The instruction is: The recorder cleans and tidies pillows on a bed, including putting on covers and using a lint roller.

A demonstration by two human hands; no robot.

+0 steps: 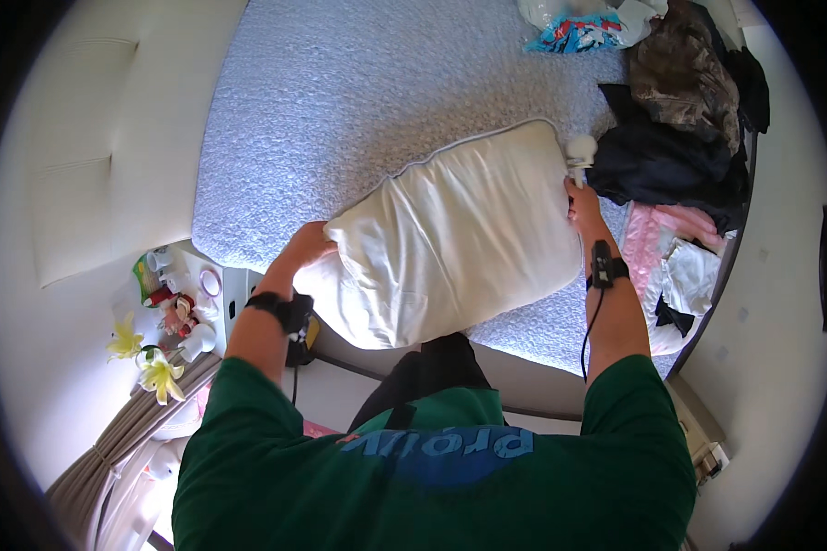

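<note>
A cream pillow [459, 234] with grey piping along its far edge lies tilted across the near part of the bed, its near side overhanging the edge in front of me. My left hand [309, 244] grips its left end, the fingers partly hidden by the fabric. At the other end, my right hand [583, 204] is closed on the pillow's right edge. Creases run across the cover between the two hands. Just beyond my right hand, a small white object with a round head [581, 151] rests against the pillow's right corner.
A blue-grey fluffy bedspread [340, 101] covers the bed. Dark clothes [666, 165], pink cloth [648, 234] and white cloth [689, 275] lie along the right edge. Plastic bags [583, 28] sit at the far right. Left stands a cluttered bedside table [232, 303] beside yellow flowers [161, 375].
</note>
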